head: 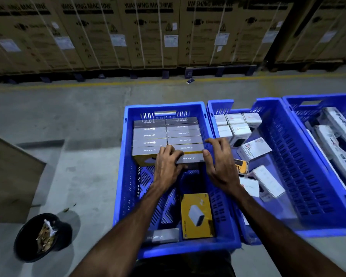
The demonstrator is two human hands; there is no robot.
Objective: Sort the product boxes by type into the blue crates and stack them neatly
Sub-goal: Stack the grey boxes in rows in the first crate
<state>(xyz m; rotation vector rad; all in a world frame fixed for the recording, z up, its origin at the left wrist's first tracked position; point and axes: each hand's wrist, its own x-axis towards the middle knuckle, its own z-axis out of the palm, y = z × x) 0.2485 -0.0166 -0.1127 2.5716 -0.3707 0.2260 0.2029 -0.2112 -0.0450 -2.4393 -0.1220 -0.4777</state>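
Observation:
A blue crate [126, 176] in front of me holds two neat rows of grey-topped yellow boxes [168, 134] at its far end. My left hand [166, 166] and my right hand [218, 164] grip the nearest grey-topped box [192, 157] of the right row from both sides. A yellow box [197, 214] lies face up on the crate floor near me, with a grey box [162, 236] beside it. The middle blue crate [288, 176] holds stacked white boxes [236, 124] at the back and loose white boxes [268, 182] in front.
A third blue crate [300, 100] at the right holds long white boxes [336, 140]. A black round bin [28, 242] with scraps stands on the floor at the left. A cardboard sheet [10, 176] is at far left. Washing machine cartons [148, 33] line the far side of the aisle.

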